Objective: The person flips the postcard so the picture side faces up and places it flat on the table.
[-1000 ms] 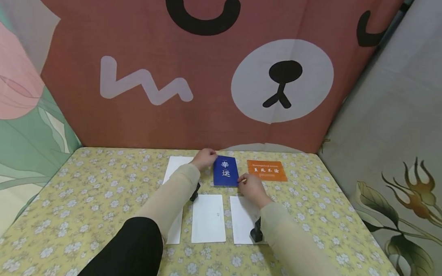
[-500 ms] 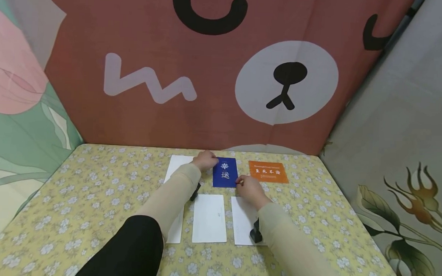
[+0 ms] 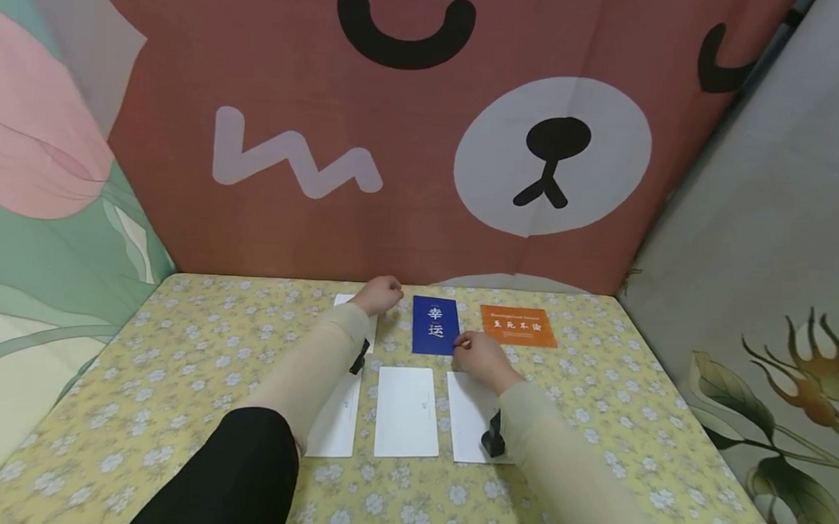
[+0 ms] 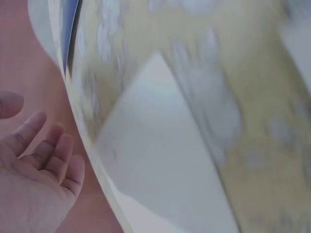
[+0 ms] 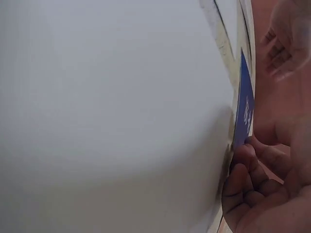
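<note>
A blue card (image 3: 436,325) with white characters lies near the back of the table. My right hand (image 3: 484,358) pinches its lower right corner with curled fingers. In the right wrist view, the blue card (image 5: 245,104) meets the fingertips of the right hand (image 5: 267,184). My left hand (image 3: 380,294) hovers left of the card, apart from it, above a white card (image 3: 345,299) that the arm partly covers. Loosely bent fingers of the left hand (image 4: 41,170) hold nothing in the left wrist view.
An orange card (image 3: 518,326) lies right of the blue one. In front are three white cards: a left one (image 3: 337,421) partly under my arm, a middle one (image 3: 407,412), and a right one (image 3: 469,426) below my right hand. A bear-print cloth (image 3: 407,231) hangs behind the table.
My left hand has let go of the blue card's upper left edge and moved slightly left. The right hand stays at the lower right corner. The head view has shifted slightly.
</note>
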`<state>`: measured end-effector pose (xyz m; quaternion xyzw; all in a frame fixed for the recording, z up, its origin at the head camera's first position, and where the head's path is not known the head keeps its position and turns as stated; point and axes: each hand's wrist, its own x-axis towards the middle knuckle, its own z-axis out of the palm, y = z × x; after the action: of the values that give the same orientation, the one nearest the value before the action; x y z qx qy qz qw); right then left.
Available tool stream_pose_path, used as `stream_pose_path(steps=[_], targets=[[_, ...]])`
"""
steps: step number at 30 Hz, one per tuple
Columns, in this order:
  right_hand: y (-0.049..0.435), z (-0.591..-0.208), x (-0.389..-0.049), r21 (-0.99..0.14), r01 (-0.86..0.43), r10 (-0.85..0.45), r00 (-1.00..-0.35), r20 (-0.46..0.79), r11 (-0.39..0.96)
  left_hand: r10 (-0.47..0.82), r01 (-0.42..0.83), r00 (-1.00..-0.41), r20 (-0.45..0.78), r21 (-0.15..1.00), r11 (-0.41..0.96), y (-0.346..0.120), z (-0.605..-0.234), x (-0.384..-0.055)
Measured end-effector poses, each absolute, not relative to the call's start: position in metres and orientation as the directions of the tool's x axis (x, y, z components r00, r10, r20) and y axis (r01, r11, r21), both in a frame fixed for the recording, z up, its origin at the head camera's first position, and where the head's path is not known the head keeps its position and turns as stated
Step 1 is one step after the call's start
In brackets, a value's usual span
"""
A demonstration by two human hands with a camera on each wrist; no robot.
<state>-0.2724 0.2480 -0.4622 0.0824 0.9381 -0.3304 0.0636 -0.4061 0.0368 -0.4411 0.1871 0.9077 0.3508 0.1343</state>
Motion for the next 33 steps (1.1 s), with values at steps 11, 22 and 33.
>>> stream_pose_path(steps=[11,22,33], targets=[[0.230,-0.454,-0.276,-0.667,0.169,0.091,-0.984,-0.150,0.726,0.323,0.141,-0.931,-0.172,0.646,0.750,-0.010,-0.441,-0.413],[0.210,-0.448,-0.277,-0.748,0.168,0.053,-0.983,-0.176,0.642,0.278,0.056,-0.941,-0.192,0.721,0.691,-0.040,-0.431,-0.415],[0.177,-0.443,-0.273,-0.897,0.202,-0.025,-0.973,-0.231,0.394,0.231,-0.065,-0.931,-0.282,0.752,0.656,-0.062,-0.436,-0.416]])
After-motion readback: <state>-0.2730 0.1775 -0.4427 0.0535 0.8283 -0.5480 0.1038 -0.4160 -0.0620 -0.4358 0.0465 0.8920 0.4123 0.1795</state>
